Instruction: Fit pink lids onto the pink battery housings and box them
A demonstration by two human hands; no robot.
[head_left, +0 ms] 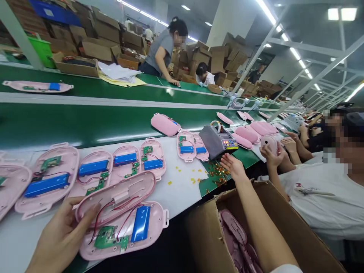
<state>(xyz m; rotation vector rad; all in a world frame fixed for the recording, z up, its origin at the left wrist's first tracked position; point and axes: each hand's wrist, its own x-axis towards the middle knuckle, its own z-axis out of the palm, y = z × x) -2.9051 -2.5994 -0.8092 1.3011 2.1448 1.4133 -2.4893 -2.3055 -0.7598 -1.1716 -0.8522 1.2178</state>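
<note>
My left hand grips a pink plastic shell half by its left end, thumb on the inner face. Red wires run from it down to a second pink shell half, which lies below with a green circuit board and a blue battery inside. My right hand reaches forward with fingers stretched out, just in front of a grey tape dispenser. A heap of small amber tape pieces lies beside its fingers. Nothing shows clearly in that hand.
Several open pink shells with batteries line the white mat. A cardboard box of pink shells stands under my right arm. A co-worker's hands hold a pink piece at right. Across the green bench, a person leans over.
</note>
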